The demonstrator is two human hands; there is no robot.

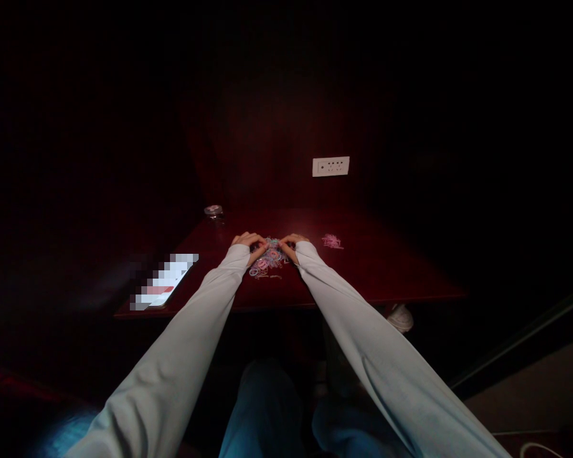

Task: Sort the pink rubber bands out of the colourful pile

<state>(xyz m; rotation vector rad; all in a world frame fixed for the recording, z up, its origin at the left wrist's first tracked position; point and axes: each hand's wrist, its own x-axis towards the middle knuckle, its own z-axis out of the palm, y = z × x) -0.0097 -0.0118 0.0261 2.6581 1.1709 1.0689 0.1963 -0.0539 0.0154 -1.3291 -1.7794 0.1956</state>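
Note:
A loose pile of small colourful bands (270, 259), pink, blue and purple, lies on the dark red table (372, 273). At the pile's left side is my left hand (251, 245), thumb and fingers pinched together over the bands. My right hand (291, 245) is at the right side, its fingers also closed in a pinch. What sits between the fingertips of either hand is too small to make out. A smaller heap of pink bands (332, 241) rests to the right, apart from my right hand.
A clear round container (214, 212) stands at the table's back left. A lit phone or tablet (165, 283), partly pixelated, lies at the left edge. The back wall holds a white socket panel (331, 166). Below the table at right is a pale shoe (401, 318).

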